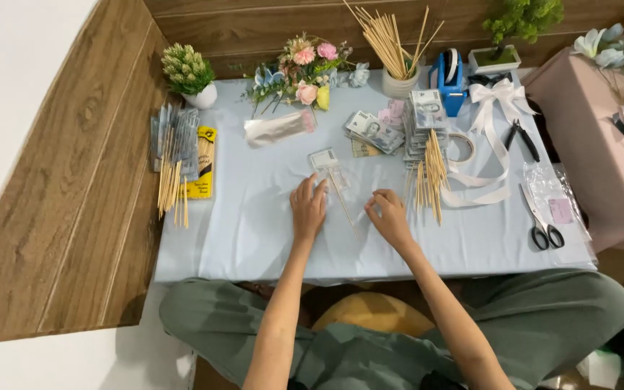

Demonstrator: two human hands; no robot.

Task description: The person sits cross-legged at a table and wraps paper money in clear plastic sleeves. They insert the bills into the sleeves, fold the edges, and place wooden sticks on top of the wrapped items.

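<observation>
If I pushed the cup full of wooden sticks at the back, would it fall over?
Probably, yes. The white cup is small, while the wooden sticks rise far above its rim and fan outward, so it looks top-heavy. A push up high would likely tip it and scatter the sticks; a low push might just slide it on the pale blue tablecloth.

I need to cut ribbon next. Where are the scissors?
The scissors lie at the table's right edge, beside a clear plastic bag, below the pliers.

The counter (254, 231) wears a pale blue cloth. The sticks (391, 40) are light tan, the ribbon (496, 97) white, the flowers (305, 61) pink, the dispenser (451, 79) bright blue, the scissors (543, 224) black-handled. The trousers (543, 310) are grey-green.
</observation>
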